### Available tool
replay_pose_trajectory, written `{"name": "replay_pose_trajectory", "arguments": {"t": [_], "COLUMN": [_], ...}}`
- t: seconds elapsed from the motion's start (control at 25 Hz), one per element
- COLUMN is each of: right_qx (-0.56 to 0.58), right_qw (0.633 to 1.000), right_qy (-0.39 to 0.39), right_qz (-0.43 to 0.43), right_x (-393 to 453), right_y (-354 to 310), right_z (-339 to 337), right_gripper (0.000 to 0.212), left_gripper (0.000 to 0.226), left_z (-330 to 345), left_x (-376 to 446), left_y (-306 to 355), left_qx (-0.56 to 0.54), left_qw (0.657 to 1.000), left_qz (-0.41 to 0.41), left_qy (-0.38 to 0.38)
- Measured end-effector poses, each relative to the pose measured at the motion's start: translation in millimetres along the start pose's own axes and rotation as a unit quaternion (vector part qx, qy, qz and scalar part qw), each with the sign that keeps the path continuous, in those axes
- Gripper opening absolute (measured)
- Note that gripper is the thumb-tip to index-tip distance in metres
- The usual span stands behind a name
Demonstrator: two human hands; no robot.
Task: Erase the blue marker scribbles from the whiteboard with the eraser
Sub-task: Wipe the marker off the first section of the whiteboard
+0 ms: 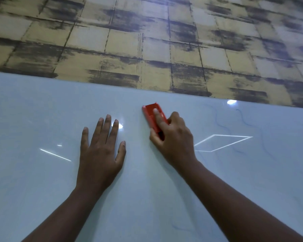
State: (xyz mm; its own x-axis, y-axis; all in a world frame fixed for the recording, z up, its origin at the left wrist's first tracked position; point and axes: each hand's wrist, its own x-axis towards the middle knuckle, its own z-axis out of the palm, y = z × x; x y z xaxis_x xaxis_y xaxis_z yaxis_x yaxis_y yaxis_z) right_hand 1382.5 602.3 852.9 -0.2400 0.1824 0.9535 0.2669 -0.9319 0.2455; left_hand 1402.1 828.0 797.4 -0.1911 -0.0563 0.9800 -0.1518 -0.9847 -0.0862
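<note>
The whiteboard [42,105] lies flat and fills the lower part of the head view. My right hand [173,137] grips the red eraser [150,111] near the board's far edge, the index finger stretched along its top, the thumb on its left side. My left hand [100,152] rests flat on the board with fingers spread, to the left of the eraser. Thin blue marker scribbles [243,119] wind over the board to the right of the eraser. A fainter blue line [178,229] shows near the bottom, between my forearms.
Beyond the board's far edge lies a floor covering [147,41] with a tan and dark block pattern. Bright ceiling-light reflections [222,143] glare on the glossy board, one at the right of my hand and one at the left.
</note>
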Motion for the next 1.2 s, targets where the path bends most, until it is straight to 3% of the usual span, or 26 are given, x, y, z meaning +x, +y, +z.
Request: {"name": "replay_pose_trajectory", "arguments": {"t": [0.24,0.44,0.56,0.72,0.92,1.2], "right_qx": [-0.059,-0.048,-0.025,0.018,-0.027,-0.087], "right_qw": [0.983,0.975,0.986,1.0,0.993,0.992], "right_qy": [0.044,0.055,0.055,0.005,-0.01,-0.003], "right_qz": [0.165,0.211,0.157,-0.011,-0.113,0.093], "right_x": [-41,-66,-77,-115,-129,-150], "right_y": [80,64,16,-46,-26,66], "right_z": [-38,-36,-28,-25,-37,-70], "right_gripper": [0.062,0.059,0.059,0.06,0.06,0.06], "left_gripper": [0.065,0.065,0.066,0.067,0.066,0.063], "left_z": [0,-1,-2,-4,-11,-21], "left_x": [-7,-18,-19,-24,-42,-81], "left_y": [5,12,14,11,8,11], "left_qx": [-0.002,0.008,0.006,-0.003,-0.019,-0.034], "left_qw": [1.0,1.0,1.0,1.0,1.0,0.999], "left_qz": [-0.011,-0.019,-0.023,-0.014,0.0,0.004], "left_qy": [0.014,0.015,0.007,-0.013,-0.009,-0.006]}}
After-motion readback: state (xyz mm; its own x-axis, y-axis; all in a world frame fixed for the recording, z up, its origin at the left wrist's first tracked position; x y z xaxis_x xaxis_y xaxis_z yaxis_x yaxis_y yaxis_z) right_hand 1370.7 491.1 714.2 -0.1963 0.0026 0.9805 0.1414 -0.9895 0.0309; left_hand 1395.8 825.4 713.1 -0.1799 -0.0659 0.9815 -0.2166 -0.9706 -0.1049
